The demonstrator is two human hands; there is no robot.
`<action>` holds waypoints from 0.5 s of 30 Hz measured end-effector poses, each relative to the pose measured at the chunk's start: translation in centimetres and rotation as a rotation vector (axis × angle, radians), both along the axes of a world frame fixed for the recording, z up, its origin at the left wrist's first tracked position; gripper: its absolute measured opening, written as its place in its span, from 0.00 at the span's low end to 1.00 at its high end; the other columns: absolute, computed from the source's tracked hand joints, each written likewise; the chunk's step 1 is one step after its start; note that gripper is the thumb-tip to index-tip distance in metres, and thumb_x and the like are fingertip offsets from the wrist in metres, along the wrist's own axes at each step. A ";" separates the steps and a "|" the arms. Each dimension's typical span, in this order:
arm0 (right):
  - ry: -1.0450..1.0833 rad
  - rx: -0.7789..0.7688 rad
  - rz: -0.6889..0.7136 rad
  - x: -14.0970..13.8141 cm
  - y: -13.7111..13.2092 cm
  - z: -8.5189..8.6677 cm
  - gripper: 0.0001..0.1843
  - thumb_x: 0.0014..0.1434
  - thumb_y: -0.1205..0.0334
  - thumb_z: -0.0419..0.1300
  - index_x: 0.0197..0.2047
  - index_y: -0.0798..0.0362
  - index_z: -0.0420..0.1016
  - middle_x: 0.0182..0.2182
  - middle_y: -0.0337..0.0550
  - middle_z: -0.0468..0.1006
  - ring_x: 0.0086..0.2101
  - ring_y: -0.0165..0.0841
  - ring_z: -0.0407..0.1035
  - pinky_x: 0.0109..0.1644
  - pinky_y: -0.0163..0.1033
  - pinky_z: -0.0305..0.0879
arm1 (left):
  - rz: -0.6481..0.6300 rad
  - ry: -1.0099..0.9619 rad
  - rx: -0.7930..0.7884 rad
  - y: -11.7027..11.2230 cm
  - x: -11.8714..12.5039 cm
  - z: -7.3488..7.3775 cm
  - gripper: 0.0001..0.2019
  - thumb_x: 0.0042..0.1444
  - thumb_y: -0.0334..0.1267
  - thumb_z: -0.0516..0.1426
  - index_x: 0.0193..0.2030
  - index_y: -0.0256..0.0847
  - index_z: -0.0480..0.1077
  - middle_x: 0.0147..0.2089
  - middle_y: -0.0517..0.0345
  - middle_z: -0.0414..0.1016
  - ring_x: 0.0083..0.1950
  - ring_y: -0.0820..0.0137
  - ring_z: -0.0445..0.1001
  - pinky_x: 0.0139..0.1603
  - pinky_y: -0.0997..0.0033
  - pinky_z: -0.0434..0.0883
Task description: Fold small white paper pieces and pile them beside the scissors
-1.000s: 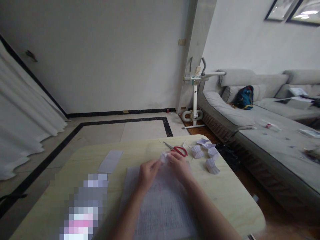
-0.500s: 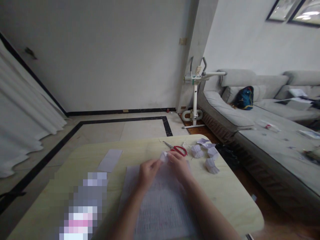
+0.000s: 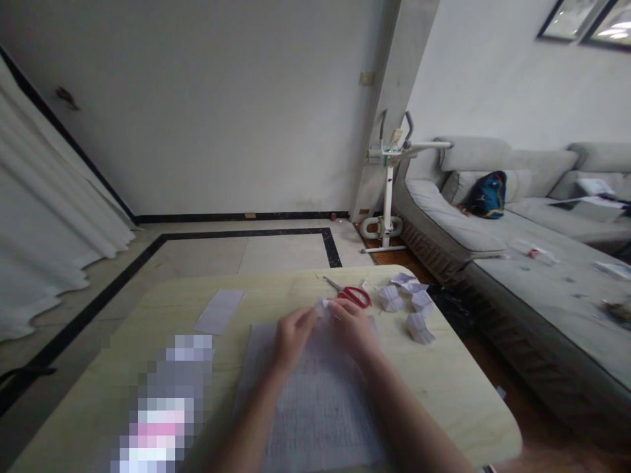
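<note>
Between my fingertips is a small piece of white paper point(image 3: 323, 307), pinched from both sides above a large printed sheet point(image 3: 315, 407). My left hand point(image 3: 294, 335) is closed on its left edge, and my right hand point(image 3: 351, 323) grips the right edge. Fingers partly cover the paper, so its folds are hard to make out. Just beyond my right hand lie red-handled scissors point(image 3: 355, 297), blades pointing away to the left. Several folded paper pieces point(image 3: 392, 299) sit to their right.
A blank paper strip point(image 3: 219, 312) lies at the left of the wooden table point(image 3: 453, 387). Nearer me on that side is a pixelated item point(image 3: 162, 414). Past the table's right edge stands a grey sofa point(image 3: 532, 295) with a blue bag point(image 3: 488, 195); white exercise equipment point(image 3: 388, 190) stands behind.
The camera view has shifted slightly, moving the room a little to the right in the picture. Both hands keep their pinch on the small paper, with hardly any movement.
</note>
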State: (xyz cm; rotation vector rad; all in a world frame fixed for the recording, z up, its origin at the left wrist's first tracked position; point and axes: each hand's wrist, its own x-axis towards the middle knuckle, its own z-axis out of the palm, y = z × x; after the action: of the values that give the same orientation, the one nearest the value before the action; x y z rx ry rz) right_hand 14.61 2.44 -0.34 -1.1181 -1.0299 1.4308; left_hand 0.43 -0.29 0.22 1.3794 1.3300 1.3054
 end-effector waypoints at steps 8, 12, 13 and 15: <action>-0.083 0.120 0.026 0.1 -0.6 1.2 0.17 0.49 0.53 0.62 0.41 0.52 0.78 0.25 0.39 0.74 0.24 0.29 0.62 0.29 0.35 0.58 | -0.005 -0.033 0.004 0.2 -0.2 -0.2 0.17 0.55 0.48 0.53 0.30 0.36 0.73 0.26 0.56 0.74 0.28 0.70 0.71 0.30 0.76 0.66; -0.122 0.138 0.011 -0.1 -0.5 0.9 0.15 0.50 0.54 0.62 0.39 0.52 0.79 0.26 0.40 0.75 0.25 0.30 0.64 0.29 0.35 0.59 | -0.044 -0.113 -0.035 0.2 0.1 0.0 0.17 0.53 0.50 0.55 0.35 0.36 0.74 0.27 0.56 0.75 0.28 0.71 0.71 0.29 0.76 0.65; -0.132 0.147 0.016 -0.1 -0.5 0.7 0.14 0.50 0.54 0.62 0.37 0.52 0.79 0.26 0.40 0.75 0.25 0.30 0.64 0.29 0.35 0.59 | -0.050 -0.121 -0.039 0.2 0.2 0.0 0.18 0.53 0.50 0.55 0.37 0.36 0.74 0.27 0.57 0.75 0.28 0.71 0.71 0.28 0.76 0.65; -0.132 0.161 0.040 -0.3 -0.4 0.4 0.13 0.50 0.55 0.62 0.36 0.52 0.79 0.28 0.41 0.76 0.26 0.30 0.65 0.30 0.35 0.60 | -0.045 -0.120 -0.044 0.2 0.2 0.2 0.18 0.52 0.50 0.56 0.37 0.36 0.74 0.27 0.57 0.75 0.27 0.71 0.71 0.28 0.76 0.65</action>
State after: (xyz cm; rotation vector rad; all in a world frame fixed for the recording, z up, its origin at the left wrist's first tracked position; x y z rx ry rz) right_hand 14.34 2.05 0.07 -1.0907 -1.2440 1.2934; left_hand 0.60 -0.14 0.38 1.2743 1.2329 1.3001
